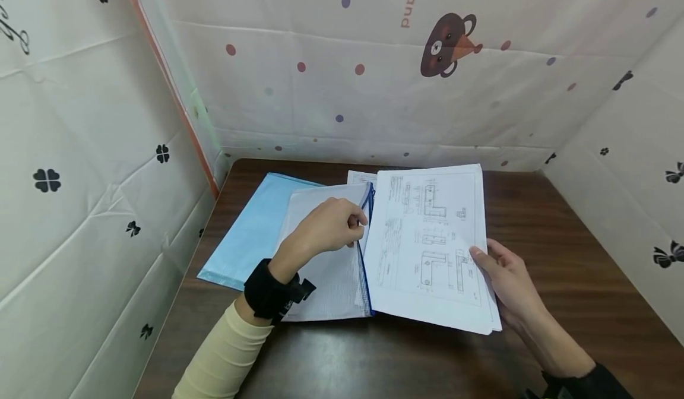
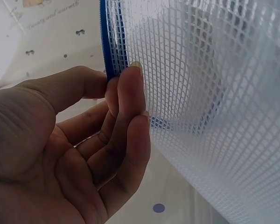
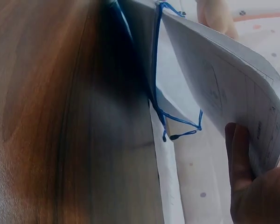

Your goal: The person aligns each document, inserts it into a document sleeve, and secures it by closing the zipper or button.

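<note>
Two hands work mid-frame on the table [image 1: 561, 304]. The right hand [image 1: 510, 286] grips the paper stack [image 1: 427, 244] at its lower right edge; the left hand [image 1: 328, 227] pinches the mesh pouch's [image 1: 326, 268] blue zipper edge [image 2: 111, 42]. Sheets could buckle or snag if the opening sags from a weak pinch.

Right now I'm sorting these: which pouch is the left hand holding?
The white mesh pouch with blue zip edge, pinched by the left hand; the light-blue pouch lies beneath, untouched.
</note>
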`<action>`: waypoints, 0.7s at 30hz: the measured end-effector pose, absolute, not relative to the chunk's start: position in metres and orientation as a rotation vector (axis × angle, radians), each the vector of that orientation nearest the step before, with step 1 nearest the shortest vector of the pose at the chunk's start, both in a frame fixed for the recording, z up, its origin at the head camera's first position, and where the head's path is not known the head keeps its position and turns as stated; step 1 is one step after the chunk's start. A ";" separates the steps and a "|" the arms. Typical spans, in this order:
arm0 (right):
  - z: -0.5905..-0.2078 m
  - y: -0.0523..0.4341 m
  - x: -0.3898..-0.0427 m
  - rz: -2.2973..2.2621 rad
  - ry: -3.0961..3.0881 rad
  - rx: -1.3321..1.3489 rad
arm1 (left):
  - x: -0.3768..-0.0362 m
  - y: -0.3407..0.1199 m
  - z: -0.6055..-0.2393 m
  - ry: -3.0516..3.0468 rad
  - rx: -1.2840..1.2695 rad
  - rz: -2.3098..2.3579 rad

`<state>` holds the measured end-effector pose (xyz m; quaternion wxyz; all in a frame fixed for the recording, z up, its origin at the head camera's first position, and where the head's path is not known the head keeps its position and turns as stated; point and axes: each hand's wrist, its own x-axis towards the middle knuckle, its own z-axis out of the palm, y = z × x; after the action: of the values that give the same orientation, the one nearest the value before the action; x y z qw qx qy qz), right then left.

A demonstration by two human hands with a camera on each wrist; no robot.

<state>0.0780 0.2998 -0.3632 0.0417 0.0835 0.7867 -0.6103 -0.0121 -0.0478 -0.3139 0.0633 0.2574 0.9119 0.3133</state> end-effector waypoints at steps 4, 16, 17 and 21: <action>-0.363 0.298 0.079 -1.796 2.483 0.181 | -0.013 -0.047 -0.314 2.755 0.779 0.954; -0.361 0.302 0.081 -1.698 2.505 0.008 | -0.014 -0.048 -0.316 2.769 0.757 0.999; -0.361 0.302 0.081 -1.702 2.496 0.007 | -0.015 -0.048 -0.316 2.767 0.758 1.002; -0.364 0.304 0.082 -1.731 2.447 0.013 | -0.014 -0.047 -0.317 2.769 0.765 0.997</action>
<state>0.0816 0.3039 -0.3638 0.0722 0.0042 0.8142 -0.5761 -0.0144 -0.0467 -0.3168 0.0502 0.2513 0.9094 0.3275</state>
